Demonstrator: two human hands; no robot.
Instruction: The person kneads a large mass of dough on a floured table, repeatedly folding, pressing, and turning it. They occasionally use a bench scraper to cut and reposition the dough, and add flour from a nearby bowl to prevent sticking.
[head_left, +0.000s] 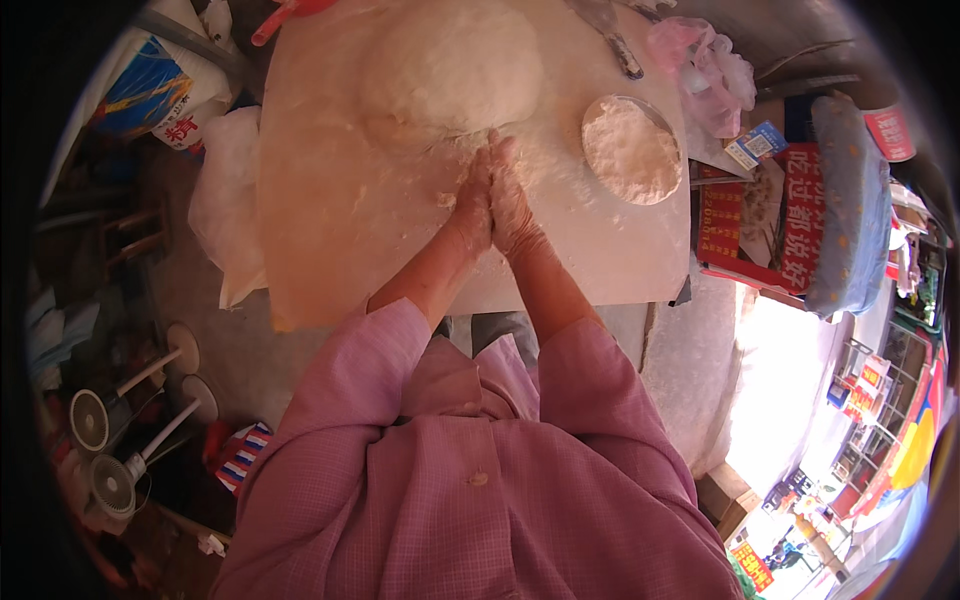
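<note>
My left hand (474, 196) and my right hand (510, 196) are pressed palm to palm over the work board (337, 247), fingers straight and held together. Flour dusts both of them, and no object shows between them; the palms are hidden. Just beyond my fingertips sits a large, smooth mound of pale dough (465, 64). A round bowl of flour (630, 148) stands to the right of my hands. Loose flour and small dough crumbs (445, 199) are scattered on the board around my wrists.
A scraper or spatula (619, 49) lies at the board's far right, near a pink plastic bag (701, 71). The handle of a red utensil (274, 22) is at far left. Printed sacks (165, 82) and a white bag (229, 195) border the left side; two fans (112, 484) stand behind.
</note>
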